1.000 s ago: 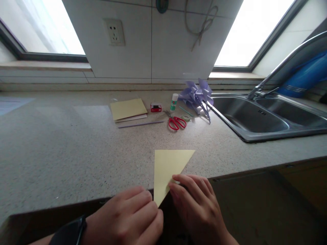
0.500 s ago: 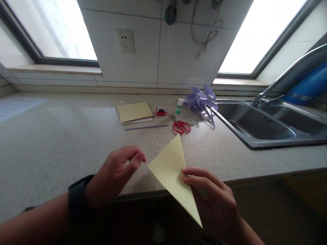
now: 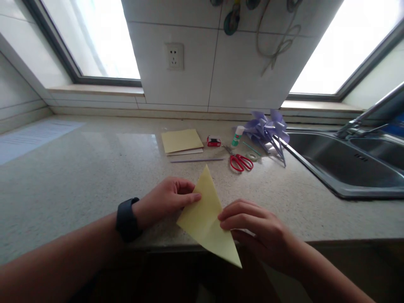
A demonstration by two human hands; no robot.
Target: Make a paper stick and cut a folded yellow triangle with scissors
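Observation:
A yellow sheet of paper, folded into a triangle, is held between my hands at the counter's front edge. Its lower corner sticks out past the edge. My left hand pinches the upper left side, thumb on top and the other fingers behind the paper. On the right side, my right hand grips the paper with its fingertips on top; its thumb is partly hidden. Beyond the paper lie red-handled scissors and a thin purple stick.
Farther back are a stack of yellow paper, a small red box, a glue stick, a tape roll and purple paper pinwheels. A steel sink is at the right, a printed sheet at the far left.
My left hand has moved right and taken hold of the paper's left side. The paper has turned slightly in my right hand. The whole view has shifted left.

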